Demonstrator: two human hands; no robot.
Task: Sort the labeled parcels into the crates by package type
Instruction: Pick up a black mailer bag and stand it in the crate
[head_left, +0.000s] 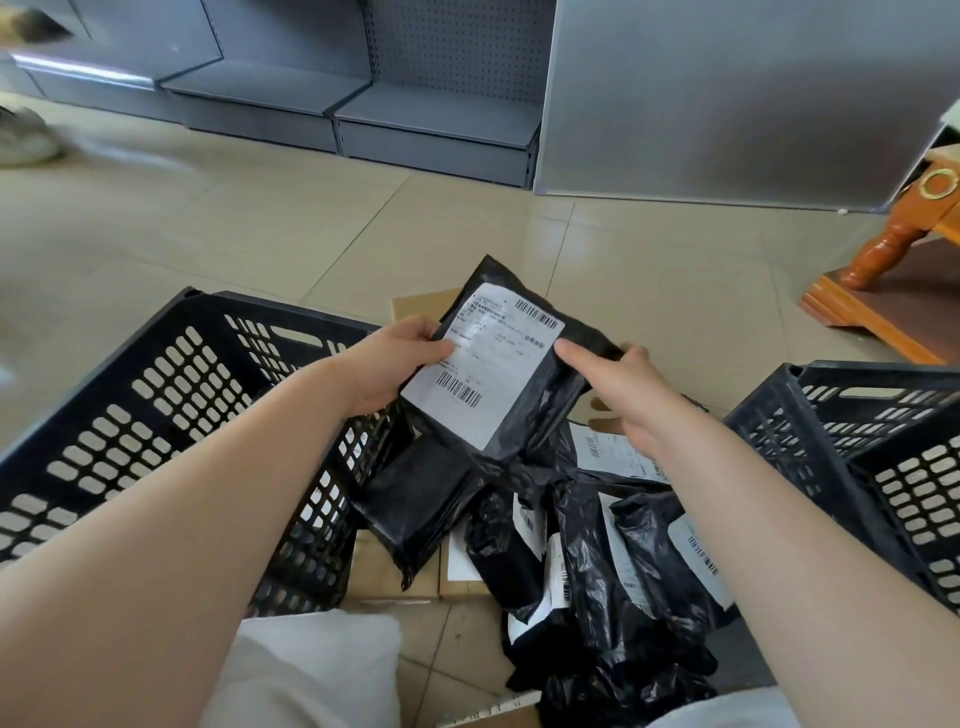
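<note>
A black poly-bag parcel (524, 410) with a white shipping label is held up in the middle of the view, label towards me. My left hand (387, 364) grips its left edge, thumb on the label. My right hand (618, 387) grips its right edge, thumb on the label's corner. Below lies a heap of several black bag parcels (613, 561) with labels, and cardboard boxes (384, 569) beneath them. A black perforated crate (156, 395) stands to the left and a second black crate (893, 457) to the right.
The floor is beige tile. Grey metal shelving (363, 109) runs along the back, and a grey panel (727, 104) stands at back right. A wooden furniture leg on a base (883, 270) is at the right. My white-clad knees (311, 675) show at the bottom.
</note>
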